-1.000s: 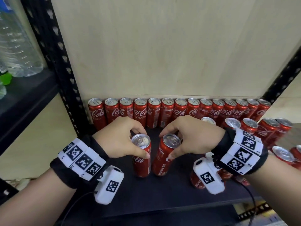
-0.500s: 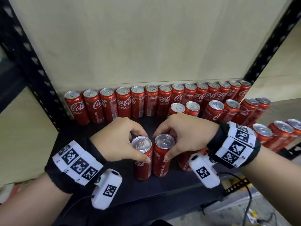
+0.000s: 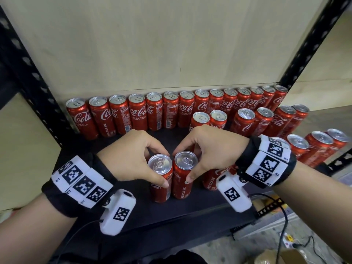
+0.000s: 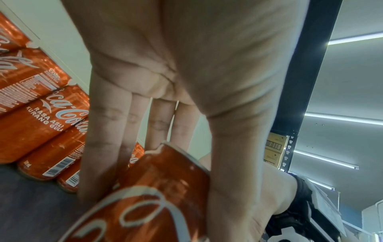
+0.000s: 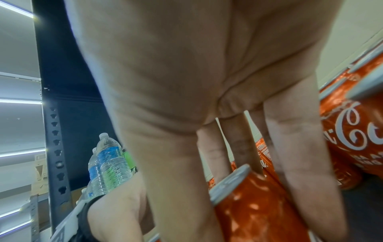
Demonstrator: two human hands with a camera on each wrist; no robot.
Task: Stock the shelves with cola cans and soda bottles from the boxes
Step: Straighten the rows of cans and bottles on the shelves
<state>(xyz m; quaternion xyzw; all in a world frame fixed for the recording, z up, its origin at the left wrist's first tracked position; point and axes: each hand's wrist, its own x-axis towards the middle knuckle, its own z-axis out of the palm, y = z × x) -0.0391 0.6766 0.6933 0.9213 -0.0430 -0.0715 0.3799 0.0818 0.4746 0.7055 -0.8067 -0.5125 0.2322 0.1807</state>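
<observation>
Cola cans stand two abreast near the front of the black shelf [image 3: 190, 212], and we hold one in each hand: our left hand [image 3: 131, 155] wraps thumb and fingers round the upper part of the left can [image 3: 161, 180], and our right hand [image 3: 211, 147] grasps the right can [image 3: 183, 176] the same way. Both cans are upright, long axes vertical, silver tops and pull tabs facing up, their sides touching; "RECYCLE ME" runs down the right can's wall facing us. Behind these two, against the pale wooden back panel [image 3: 171, 44], a back row of cans [image 3: 171, 109] spans the shelf, all upright. A shorter second row [image 3: 245, 121] stands in front of that row, to the right of the held pair. Black perforated uprights [image 3: 32, 77] frame the shelf on either side. Right of the shelf, more cans [image 3: 322, 147] stand on the neighbouring bay. The right wrist view shows clear water bottles [image 5: 110, 163] beyond the upright and long ceiling lights.
</observation>
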